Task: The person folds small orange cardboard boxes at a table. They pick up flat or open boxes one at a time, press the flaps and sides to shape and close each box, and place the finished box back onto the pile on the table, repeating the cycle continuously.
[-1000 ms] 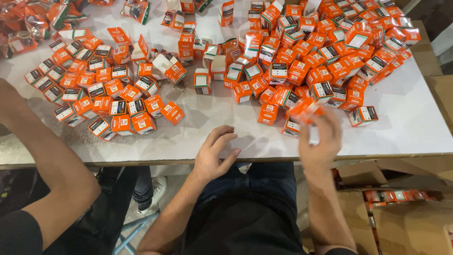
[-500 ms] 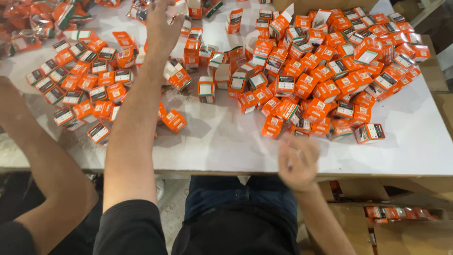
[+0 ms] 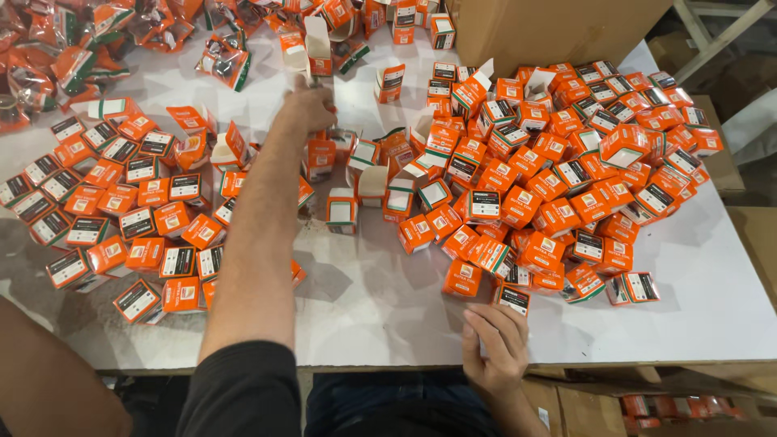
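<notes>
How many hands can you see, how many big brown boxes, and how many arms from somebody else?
Person's own hands: 2, the left hand and the right hand
Big brown cardboard carton: 1
Co-worker's arm: 1
Total: 4
The small orange boxes lie in heaps too dense to count.

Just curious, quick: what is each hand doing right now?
Left hand: closed on an open orange box.
Right hand: at the table edge; contents cannot be told.
</notes>
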